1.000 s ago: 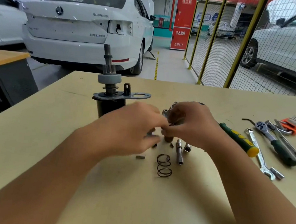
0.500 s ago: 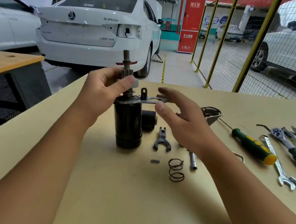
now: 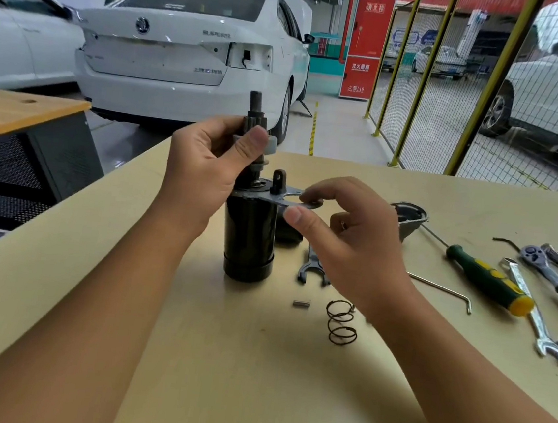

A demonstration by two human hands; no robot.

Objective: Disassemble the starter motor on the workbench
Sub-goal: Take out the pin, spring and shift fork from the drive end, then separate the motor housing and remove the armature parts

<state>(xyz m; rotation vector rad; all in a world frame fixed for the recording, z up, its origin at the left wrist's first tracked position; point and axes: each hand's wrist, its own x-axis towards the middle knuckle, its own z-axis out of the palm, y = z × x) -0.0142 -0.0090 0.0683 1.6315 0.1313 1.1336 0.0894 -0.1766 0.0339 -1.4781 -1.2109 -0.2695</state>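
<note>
Skoda badge, "SUPERB" on white car (image 3: pixel 156 57) boot; "110" on red cabinet (image 3: pixel 366 48).

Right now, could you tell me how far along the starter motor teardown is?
Partly done: a spring, a small pin, a shift fork and an end cover already lie loose on the workbench. In hand: the left hand grips the pinion shaft, and the right hand pinches the mounting plate. Left: the black motor body stands upright, apparently unopened.
</note>
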